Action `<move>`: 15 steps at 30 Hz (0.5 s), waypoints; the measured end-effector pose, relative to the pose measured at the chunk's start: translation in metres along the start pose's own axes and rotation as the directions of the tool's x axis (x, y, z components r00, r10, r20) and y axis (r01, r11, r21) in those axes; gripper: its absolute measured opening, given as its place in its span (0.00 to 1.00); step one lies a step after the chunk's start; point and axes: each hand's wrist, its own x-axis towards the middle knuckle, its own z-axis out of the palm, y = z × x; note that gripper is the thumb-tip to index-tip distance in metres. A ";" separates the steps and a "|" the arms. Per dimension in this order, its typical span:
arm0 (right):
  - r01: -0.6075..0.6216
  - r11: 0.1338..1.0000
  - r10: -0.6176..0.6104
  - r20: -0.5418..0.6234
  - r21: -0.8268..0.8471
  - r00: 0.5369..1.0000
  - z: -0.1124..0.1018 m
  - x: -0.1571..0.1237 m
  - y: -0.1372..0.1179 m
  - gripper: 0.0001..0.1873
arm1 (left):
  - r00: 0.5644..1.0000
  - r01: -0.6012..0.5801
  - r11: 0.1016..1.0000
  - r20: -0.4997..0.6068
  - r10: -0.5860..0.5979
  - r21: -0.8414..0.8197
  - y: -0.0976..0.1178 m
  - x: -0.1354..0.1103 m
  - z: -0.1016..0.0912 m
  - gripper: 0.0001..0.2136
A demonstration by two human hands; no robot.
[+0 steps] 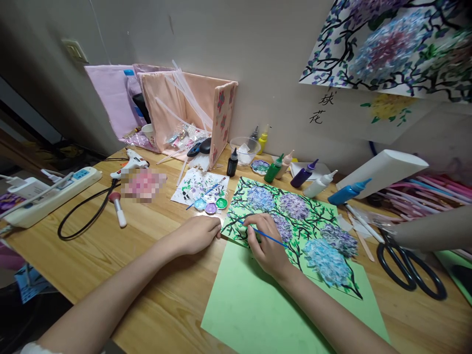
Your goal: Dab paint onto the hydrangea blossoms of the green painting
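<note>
My right hand (266, 248) is closed round a thin blue paintbrush (266, 236), whose tip rests on the lower left of a painting of purple and blue hydrangeas (295, 221). The painting lies on a plain green sheet (250, 305). My left hand (197, 233) is curled, its fingertips pressing the painting's left corner. Just beyond that hand sits a small flower-shaped palette (211, 203) with green, purple and blue paint.
Paint bottles (273, 168) stand in a row behind the painting. Black scissors (407, 268) lie at the right, beside another person's forearm (431, 228). A glue gun (130, 162), a power strip (51, 191), a black cable (84, 216) and a pink fabric box (184, 113) occupy the left.
</note>
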 end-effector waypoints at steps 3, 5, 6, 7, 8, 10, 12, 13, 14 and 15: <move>0.002 1.000 -0.002 -0.011 0.003 1.000 0.000 0.000 0.000 0.07 | 1.000 -0.003 1.000 0.002 0.003 0.008 0.000 0.000 0.000 0.18; -0.002 1.000 0.002 -0.008 -0.004 1.000 0.000 0.001 0.000 0.07 | 1.000 0.000 1.000 0.005 0.000 0.009 0.000 0.000 0.000 0.19; -0.004 1.000 0.004 -0.006 -0.006 1.000 0.000 0.001 0.001 0.07 | 1.000 0.001 1.000 0.006 -0.001 0.008 0.001 0.000 0.000 0.19; -0.005 1.000 0.005 -0.003 -0.007 1.000 0.000 0.001 0.001 0.07 | 1.000 0.001 1.000 0.007 -0.001 0.007 0.001 0.000 -0.001 0.19; -0.004 1.000 0.004 -0.003 -0.006 1.000 0.001 0.001 0.000 0.07 | 1.000 0.000 1.000 0.007 0.000 0.007 0.001 0.000 -0.001 0.19; -0.007 1.000 0.007 -0.008 -0.006 1.000 0.001 0.001 0.000 0.07 | 1.000 -0.002 1.000 0.007 0.002 0.008 0.001 0.000 -0.001 0.19; -0.016 1.000 0.016 -0.005 -0.006 1.000 0.000 -0.001 0.000 0.07 | 1.000 -0.005 1.000 0.006 0.005 0.011 0.001 0.000 -0.001 0.19; -0.019 1.000 0.019 -0.005 -0.004 1.000 -0.001 -0.001 0.000 0.07 | 1.000 -0.005 1.000 0.003 0.005 0.014 0.001 0.000 -0.001 0.18; -0.020 1.000 0.020 -0.012 0.001 1.000 -0.002 -0.001 -0.001 0.07 | 1.000 -0.004 1.000 -0.002 0.004 0.017 0.001 0.000 -0.001 0.18; -0.015 1.000 0.015 -0.025 0.007 1.000 -0.003 0.000 -0.002 0.08 | 1.000 -0.003 1.000 -0.005 0.003 0.018 0.001 0.000 -0.001 0.18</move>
